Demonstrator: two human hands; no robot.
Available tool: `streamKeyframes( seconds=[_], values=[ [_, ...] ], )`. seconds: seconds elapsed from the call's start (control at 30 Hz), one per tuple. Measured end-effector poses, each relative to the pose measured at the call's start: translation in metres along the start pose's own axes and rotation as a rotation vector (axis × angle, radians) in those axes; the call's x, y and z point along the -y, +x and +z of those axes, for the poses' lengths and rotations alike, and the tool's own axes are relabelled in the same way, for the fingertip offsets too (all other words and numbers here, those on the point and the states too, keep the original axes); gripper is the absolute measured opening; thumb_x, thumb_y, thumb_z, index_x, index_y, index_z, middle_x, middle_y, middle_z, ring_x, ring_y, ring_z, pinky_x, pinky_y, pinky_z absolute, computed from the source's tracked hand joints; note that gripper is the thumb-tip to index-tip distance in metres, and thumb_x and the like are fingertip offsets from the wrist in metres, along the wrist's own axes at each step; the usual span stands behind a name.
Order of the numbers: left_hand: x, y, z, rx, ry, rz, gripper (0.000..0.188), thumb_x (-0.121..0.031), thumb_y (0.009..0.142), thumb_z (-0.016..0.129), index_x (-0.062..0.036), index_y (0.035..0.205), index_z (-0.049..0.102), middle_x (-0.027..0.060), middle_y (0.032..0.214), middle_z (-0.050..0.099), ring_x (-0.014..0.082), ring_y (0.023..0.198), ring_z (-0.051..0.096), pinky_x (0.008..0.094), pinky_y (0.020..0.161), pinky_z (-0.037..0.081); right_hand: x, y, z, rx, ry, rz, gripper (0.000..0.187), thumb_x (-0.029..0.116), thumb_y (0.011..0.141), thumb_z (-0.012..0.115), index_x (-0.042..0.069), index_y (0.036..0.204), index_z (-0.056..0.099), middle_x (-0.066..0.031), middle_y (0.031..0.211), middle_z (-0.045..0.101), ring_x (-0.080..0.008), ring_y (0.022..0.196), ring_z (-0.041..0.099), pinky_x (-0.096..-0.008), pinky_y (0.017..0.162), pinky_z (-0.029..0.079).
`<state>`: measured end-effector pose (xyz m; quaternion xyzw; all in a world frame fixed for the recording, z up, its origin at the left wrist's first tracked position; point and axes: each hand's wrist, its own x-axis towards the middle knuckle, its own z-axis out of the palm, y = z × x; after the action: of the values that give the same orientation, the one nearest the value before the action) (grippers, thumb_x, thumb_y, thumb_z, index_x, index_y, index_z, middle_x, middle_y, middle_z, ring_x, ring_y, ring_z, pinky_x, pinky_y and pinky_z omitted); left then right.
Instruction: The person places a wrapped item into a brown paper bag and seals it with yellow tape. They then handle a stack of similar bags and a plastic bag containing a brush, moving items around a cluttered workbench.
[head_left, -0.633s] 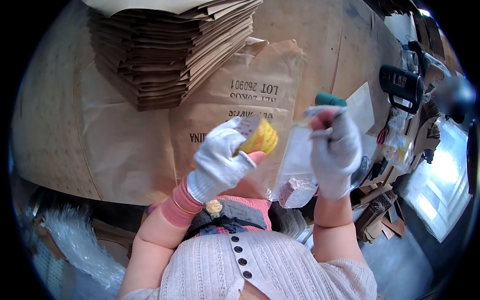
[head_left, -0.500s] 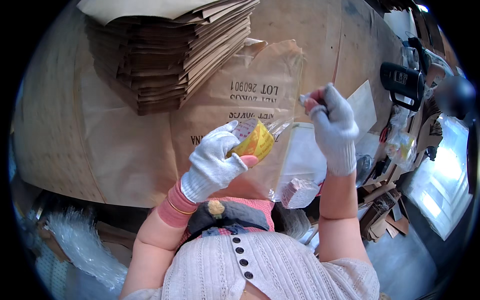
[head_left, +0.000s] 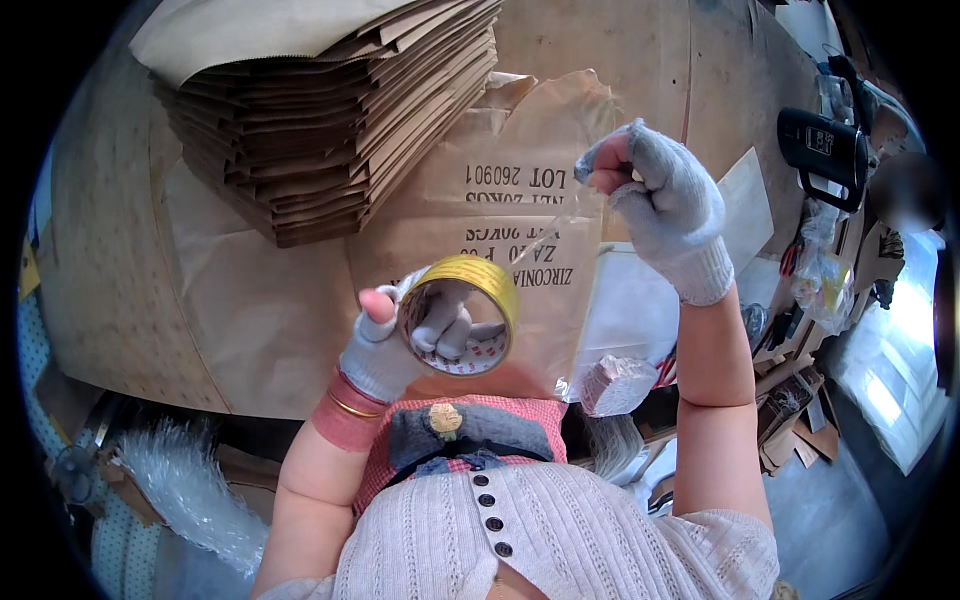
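Observation:
My left hand (head_left: 378, 355), in a white glove with bare fingertips, is closed on a roll of yellow packing tape (head_left: 470, 268). Its fingers pass through the core, and the thumb sticks up at the left. Farther up and to the right, my gloved right hand (head_left: 672, 205) pinches the loose end. A thin clear strip of tape (head_left: 545, 238) runs between the roll and that hand. Beneath both hands lies a flat brown paper sack (head_left: 545, 125) with dark print that appears upside down. Its torn-looking far edge is uneven.
A tall stack of folded brown paper sacks (head_left: 300, 130) stands on the wooden table (head_left: 105, 300) at the far left. To the right are a dark mug (head_left: 822, 155), white sheets (head_left: 625, 305) and a plastic-wrapped block (head_left: 618, 385). Clear plastic strips (head_left: 190, 490) hang below the table's near left edge.
My left hand has turned the tape roll, so its open core now faces up, and shifted slightly left and nearer. My right hand has moved slightly farther away, with more tape strip showing.

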<state>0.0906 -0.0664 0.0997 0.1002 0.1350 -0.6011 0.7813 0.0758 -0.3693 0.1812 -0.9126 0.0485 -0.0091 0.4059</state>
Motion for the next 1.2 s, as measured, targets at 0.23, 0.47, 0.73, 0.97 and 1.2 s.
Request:
streamKeyframes(
  seconds=[0.23, 0.47, 0.73, 0.97, 1.2],
  values=[
    [-0.009, 0.016, 0.021, -0.248, 0.083, -0.025, 0.084, -0.023, 0.084, 0.072, -0.0032, 0.152, 0.027, 0.021, 0.139, 0.052, 0.0324, 0.122, 0.058, 0.0487, 0.106, 0.045, 0.034, -0.002, -0.015, 0.028, 0.143, 0.196, 0.012, -0.001, 0.077, 0.065, 0.002, 0.087, 0.059, -0.0123, 0.078, 0.064, -0.0276, 0.072, 0.066, -0.0324, 0.066, 0.053],
    [0.004, 0.037, 0.001, -0.376, 0.429, -0.049, 0.051, -0.012, 0.097, 0.055, -0.0006, 0.145, 0.041, 0.0126, 0.138, 0.053, 0.0226, 0.121, 0.056, 0.0395, 0.106, 0.045, 0.065, -0.004, -0.02, 0.06, 0.0, 0.008, 0.017, -0.009, 0.074, 0.062, 0.001, 0.087, 0.061, -0.0058, 0.079, 0.06, -0.0141, 0.071, 0.06, -0.0278, 0.065, 0.05],
    [0.03, 0.043, 0.001, -0.298, 1.308, 0.724, 0.062, -0.031, 0.097, 0.057, -0.0001, 0.147, 0.037, 0.0188, 0.147, 0.044, 0.0301, 0.137, 0.041, 0.0406, 0.115, 0.03, 0.082, -0.024, 0.008, 0.227, -0.155, -0.099, 0.032, 0.014, 0.059, 0.075, 0.014, 0.084, 0.055, -0.0063, 0.074, 0.058, -0.0292, 0.071, 0.062, -0.0419, 0.065, 0.047],
    [0.016, 0.049, 0.003, -0.273, 1.781, 0.674, 0.068, -0.038, 0.081, 0.074, -0.0017, 0.134, 0.054, 0.0192, 0.144, 0.047, 0.0347, 0.14, 0.037, 0.0483, 0.118, 0.025, 0.08, -0.02, 0.014, 0.283, -0.05, -0.176, 0.031, 0.015, 0.058, 0.077, 0.013, 0.082, 0.057, -0.0051, 0.078, 0.06, -0.0286, 0.073, 0.063, -0.0405, 0.066, 0.048],
    [0.006, 0.041, 0.022, -0.362, 1.383, 0.345, 0.036, -0.007, 0.082, 0.071, 0.0029, 0.116, 0.066, 0.0116, 0.12, 0.066, 0.0289, 0.121, 0.057, 0.0341, 0.106, 0.04, 0.029, 0.01, -0.008, 0.047, -0.22, -0.061, 0.014, 0.009, 0.071, 0.067, 0.01, 0.08, 0.058, -0.0086, 0.068, 0.06, -0.0309, 0.066, 0.063, -0.0401, 0.06, 0.05]
  ],
)
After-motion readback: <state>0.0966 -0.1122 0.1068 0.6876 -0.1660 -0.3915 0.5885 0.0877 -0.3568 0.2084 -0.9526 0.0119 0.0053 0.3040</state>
